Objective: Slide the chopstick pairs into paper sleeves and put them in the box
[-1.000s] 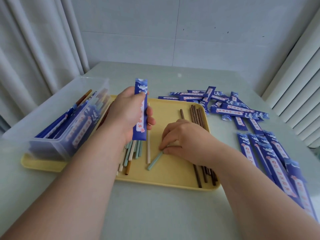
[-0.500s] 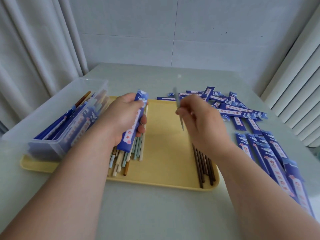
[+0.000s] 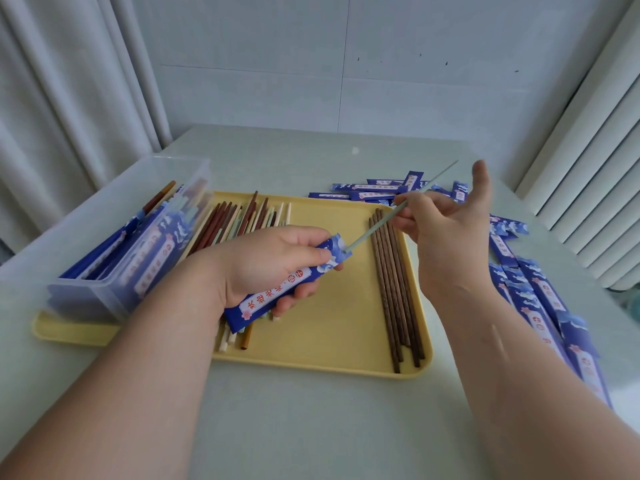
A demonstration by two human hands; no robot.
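Pale green chopstick [image 3: 371, 230], tip inside the mouth of the blue sleeve [image 3: 277, 291], over the yellow tray [image 3: 329, 327]: my right hand [image 3: 446, 237] pinches it, my left hand [image 3: 270, 258] grips the sleeve. The box [image 3: 104, 237] sits on the tray's left end.

Single head-worn wide-angle view, facing forward and down, close over pale grey tabletop [image 3: 311, 427]. Flat yellow plastic tray [image 3: 329, 323] dead centre, clear plastic box [image 3: 86, 216] at 9 o'clock, white panelled wall [image 3: 311, 81] at 12 o'clock.
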